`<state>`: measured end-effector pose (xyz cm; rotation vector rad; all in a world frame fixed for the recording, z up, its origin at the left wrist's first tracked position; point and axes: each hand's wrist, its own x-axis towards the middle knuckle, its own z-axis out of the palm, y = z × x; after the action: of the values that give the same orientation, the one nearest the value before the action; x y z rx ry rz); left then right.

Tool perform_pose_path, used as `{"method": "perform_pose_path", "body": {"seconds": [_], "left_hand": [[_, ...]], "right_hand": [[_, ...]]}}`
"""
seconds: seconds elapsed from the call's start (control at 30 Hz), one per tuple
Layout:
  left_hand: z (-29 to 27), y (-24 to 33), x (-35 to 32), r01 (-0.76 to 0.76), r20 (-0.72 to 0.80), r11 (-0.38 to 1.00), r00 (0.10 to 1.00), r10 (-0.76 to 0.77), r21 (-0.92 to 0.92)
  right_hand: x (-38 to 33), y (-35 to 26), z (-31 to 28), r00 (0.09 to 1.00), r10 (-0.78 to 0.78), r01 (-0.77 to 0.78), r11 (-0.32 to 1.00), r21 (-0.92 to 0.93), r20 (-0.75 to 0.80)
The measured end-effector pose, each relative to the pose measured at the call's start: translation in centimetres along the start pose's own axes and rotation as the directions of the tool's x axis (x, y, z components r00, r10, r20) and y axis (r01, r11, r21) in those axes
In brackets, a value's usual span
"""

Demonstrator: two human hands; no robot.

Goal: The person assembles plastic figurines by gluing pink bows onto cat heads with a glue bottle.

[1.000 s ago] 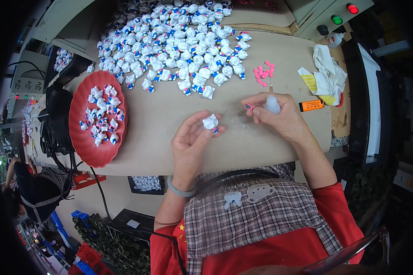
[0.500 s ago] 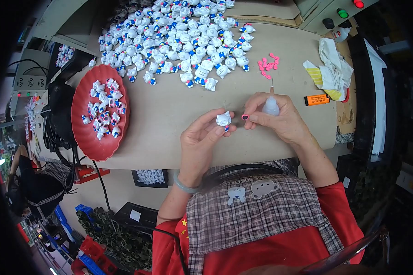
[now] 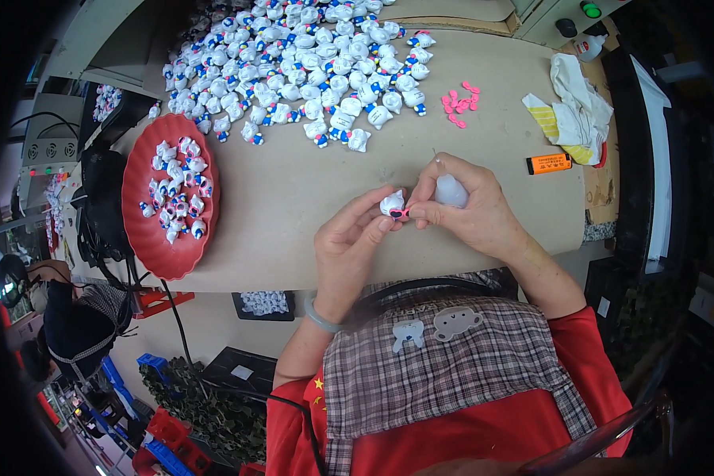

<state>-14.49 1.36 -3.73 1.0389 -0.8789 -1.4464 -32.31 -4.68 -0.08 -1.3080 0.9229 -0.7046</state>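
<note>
Between the thumb and fingers of my left hand [image 3: 352, 235] is a small white cat-shaped figurine [image 3: 391, 203]. My right hand [image 3: 476, 208] pinches tiny pink sunglasses [image 3: 400, 213] with dark lenses, held against the figurine's face. That same hand also keeps a translucent squeeze bottle [image 3: 451, 192] with a thin needle tip in its palm, the tip pointing away from me. Several loose pink pieces [image 3: 458, 104] lie on the table beyond my right hand.
A large pile of white and blue figurines [image 3: 293, 71] covers the far table. At left, a red scalloped dish [image 3: 170, 254] holds figurines with pink glasses. An orange box-shaped item [image 3: 549, 164] and a white cloth [image 3: 573, 107] lie at right. Another person [image 3: 79, 325] is at far left.
My right hand has moved left and brought the pink sunglasses from beside the figurine onto its face. The bottle has shifted left with that hand.
</note>
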Motion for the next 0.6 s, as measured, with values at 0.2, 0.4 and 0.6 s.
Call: {"method": "perform_pose_path", "body": {"seconds": [0.2,0.4,0.6], "left_hand": [[0.1,0.1,-0.1,-0.006,0.028,0.998,1.000,0.005,0.056],[0.0,-0.3,0.2,-0.162,0.081,0.948,0.986,0.145,0.274],[0.6,-0.6,0.0,-0.158,0.022,0.959,0.987,0.157,0.237]], "right_hand": [[-0.1,0.6,0.1,0.999,0.014,-0.015,1.000,-0.021,-0.037],[-0.3,1.3,0.6,0.990,-0.021,-0.003,0.985,-0.175,-0.136],[-0.6,1.3,1.3,0.970,-0.167,0.092,0.924,-0.370,-0.177]]}}
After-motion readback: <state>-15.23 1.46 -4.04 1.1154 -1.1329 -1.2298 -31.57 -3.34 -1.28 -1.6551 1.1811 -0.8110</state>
